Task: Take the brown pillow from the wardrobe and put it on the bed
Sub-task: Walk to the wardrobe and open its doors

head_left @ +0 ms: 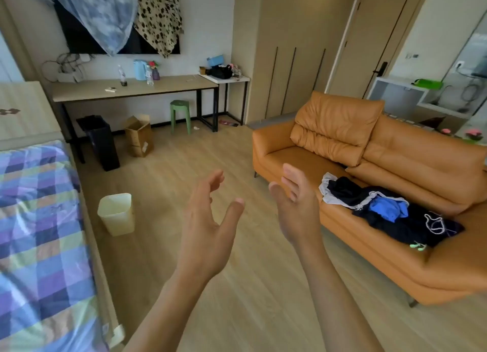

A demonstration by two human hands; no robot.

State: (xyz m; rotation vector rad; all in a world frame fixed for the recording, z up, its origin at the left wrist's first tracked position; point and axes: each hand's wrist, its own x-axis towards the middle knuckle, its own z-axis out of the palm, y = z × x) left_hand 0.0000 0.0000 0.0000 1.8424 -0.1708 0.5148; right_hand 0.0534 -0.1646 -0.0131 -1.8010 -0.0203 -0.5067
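Head view shows the left hand (208, 225) and right hand (296, 206) raised over the pale wood floor (237, 285), both empty with fingers spread. Beige wardrobe (292, 69) doors are closed; no brown pillow shows. Checked-quilt bed (39, 233) lies left.

Bed (39, 206): occupies the left edge of the view, running toward the camera. It is covered with a checked sheet in blue, purple, green and pale orange squares, lying flat with light creases. A light wood frame borders its right side. Wardrobe (290, 61): tall, beige, flat-fronted, with dark vertical lines between its door panels, standing against the far wall; doors closed. Brown pillow: not visible.
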